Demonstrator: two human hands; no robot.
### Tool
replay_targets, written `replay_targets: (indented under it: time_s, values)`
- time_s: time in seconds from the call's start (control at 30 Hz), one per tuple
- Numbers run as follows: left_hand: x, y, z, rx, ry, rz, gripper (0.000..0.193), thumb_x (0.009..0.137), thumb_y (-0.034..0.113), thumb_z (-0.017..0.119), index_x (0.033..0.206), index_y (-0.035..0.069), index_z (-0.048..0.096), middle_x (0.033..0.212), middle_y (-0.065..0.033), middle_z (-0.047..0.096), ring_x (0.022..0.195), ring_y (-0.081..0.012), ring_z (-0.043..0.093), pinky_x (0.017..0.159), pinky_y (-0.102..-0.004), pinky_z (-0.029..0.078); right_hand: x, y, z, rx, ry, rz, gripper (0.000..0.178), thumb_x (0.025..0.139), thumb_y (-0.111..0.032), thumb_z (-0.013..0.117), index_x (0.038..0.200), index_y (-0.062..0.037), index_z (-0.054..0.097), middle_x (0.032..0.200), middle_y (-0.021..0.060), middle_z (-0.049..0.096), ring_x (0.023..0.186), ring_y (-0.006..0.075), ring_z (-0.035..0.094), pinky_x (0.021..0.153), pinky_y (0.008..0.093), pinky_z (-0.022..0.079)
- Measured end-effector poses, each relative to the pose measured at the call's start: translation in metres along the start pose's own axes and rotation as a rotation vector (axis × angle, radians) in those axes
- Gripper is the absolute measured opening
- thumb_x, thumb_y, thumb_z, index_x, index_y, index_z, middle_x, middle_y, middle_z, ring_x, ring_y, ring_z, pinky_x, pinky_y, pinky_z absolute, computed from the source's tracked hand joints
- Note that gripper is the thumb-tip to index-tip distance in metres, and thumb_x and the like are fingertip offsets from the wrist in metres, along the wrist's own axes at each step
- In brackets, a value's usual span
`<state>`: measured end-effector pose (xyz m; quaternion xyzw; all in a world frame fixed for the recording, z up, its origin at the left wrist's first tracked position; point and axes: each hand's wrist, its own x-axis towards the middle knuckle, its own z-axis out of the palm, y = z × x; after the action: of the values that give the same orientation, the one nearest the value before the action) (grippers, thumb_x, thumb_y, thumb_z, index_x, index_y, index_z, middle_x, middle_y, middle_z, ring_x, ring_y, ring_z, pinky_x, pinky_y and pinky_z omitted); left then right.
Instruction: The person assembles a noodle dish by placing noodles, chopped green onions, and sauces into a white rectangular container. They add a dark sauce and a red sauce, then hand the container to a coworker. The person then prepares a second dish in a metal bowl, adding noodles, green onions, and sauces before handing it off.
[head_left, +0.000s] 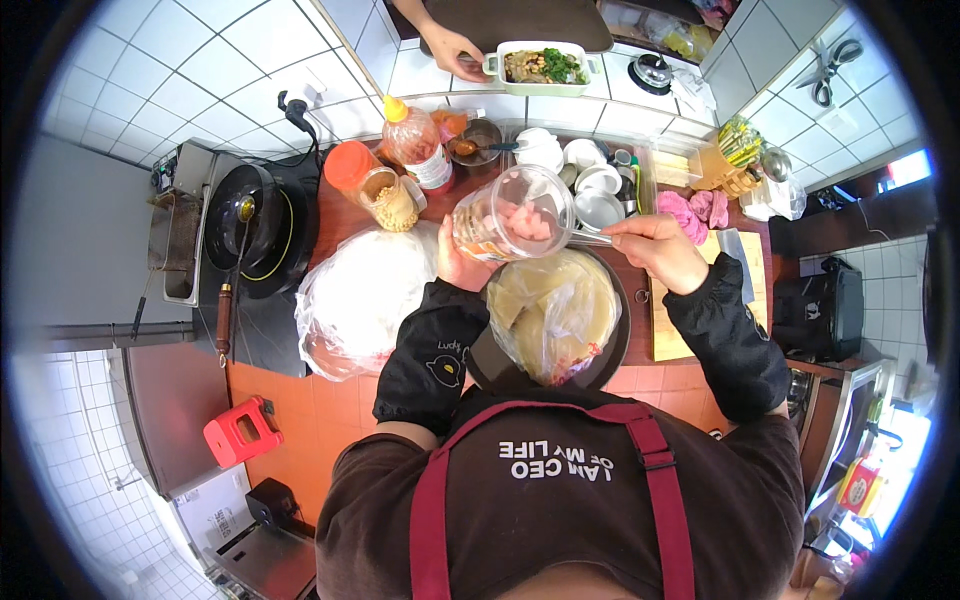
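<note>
My left hand (466,258) is wrapped round a clear plastic jar (492,222), tilted with its wide mouth toward me. Pink chunks (525,221) lie inside it. Between the fingers of my right hand (662,250) is the thin metal handle of a utensil (590,237); its far end reaches the jar's rim, and I cannot make out its shape. Just below the jar, a clear plastic bag of pale yellow round sheets (560,310) rests on a round dark tray (622,345). A white plastic bag (365,295) lies left of my left forearm.
A red-lidded jar (350,165), a sauce bottle (415,150) and stacked white bowls (540,150) crowd the back. A knife (738,262) lies on the cutting board (680,325). A black pan (250,220) stands left. Another person's hand (455,52) touches a white dish (545,88).
</note>
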<state>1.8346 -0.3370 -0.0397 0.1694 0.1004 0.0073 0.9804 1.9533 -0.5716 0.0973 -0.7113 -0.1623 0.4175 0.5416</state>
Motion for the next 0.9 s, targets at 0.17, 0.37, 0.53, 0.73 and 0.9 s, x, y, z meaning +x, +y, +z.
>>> replay_targets:
  time_s: [0.17,0.37,0.53,0.73,0.9]
  values:
    - [-0.001,-0.005,-0.011,-0.005,0.056,-0.022,0.07,0.086,0.059,0.028,0.13,0.006,0.037,0.129,-0.0155,0.044,0.116,-0.0321,0.045,0.094,-0.048,0.037,-0.006,-0.007,-0.004,0.081,-0.011,0.122,0.019,0.084,-0.008,0.053,0.099,0.001,0.062,0.058,-0.0058,0.042,0.048,0.0011,0.032,0.04,0.0176,0.021]
    - [0.001,-0.008,-0.015,0.011,0.08,-0.034,0.073,0.084,0.063,0.025,0.13,0.007,0.036,0.133,-0.0185,0.039,0.12,-0.0341,0.04,0.097,-0.0495,0.034,-0.012,-0.01,-0.004,0.079,0.046,0.153,0.02,0.083,-0.007,0.053,0.099,0.0017,0.062,0.056,-0.0061,0.041,0.045,0.0013,0.031,0.039,0.0177,0.02]
    - [0.005,-0.01,-0.017,0.03,0.026,-0.027,0.071,0.084,0.062,0.026,0.129,0.009,0.038,0.132,-0.0158,0.04,0.119,-0.0329,0.041,0.097,-0.0491,0.034,-0.013,-0.002,-0.01,0.212,0.036,0.224,0.02,0.083,-0.009,0.055,0.099,-0.0002,0.063,0.057,-0.0075,0.042,0.045,0.0003,0.03,0.038,0.0168,0.018]
    - [0.002,-0.009,-0.012,-0.02,0.079,-0.045,0.069,0.085,0.061,0.026,0.13,0.01,0.038,0.133,-0.0137,0.04,0.121,-0.0319,0.04,0.098,-0.0484,0.032,-0.012,-0.002,-0.009,0.289,0.016,0.222,0.02,0.084,-0.008,0.054,0.101,-0.0019,0.063,0.055,-0.0079,0.04,0.044,0.0001,0.029,0.039,0.0168,0.018]
    - [0.009,-0.005,-0.015,-0.064,0.027,0.071,0.061,0.086,0.052,0.038,0.128,0.008,0.04,0.125,-0.0107,0.048,0.113,-0.0286,0.048,0.094,-0.0442,0.038,-0.004,-0.001,-0.002,-0.054,0.087,-0.102,0.017,0.084,-0.01,0.055,0.095,-0.0015,0.065,0.06,-0.0019,0.053,0.046,0.0075,0.044,0.041,0.0211,0.033]
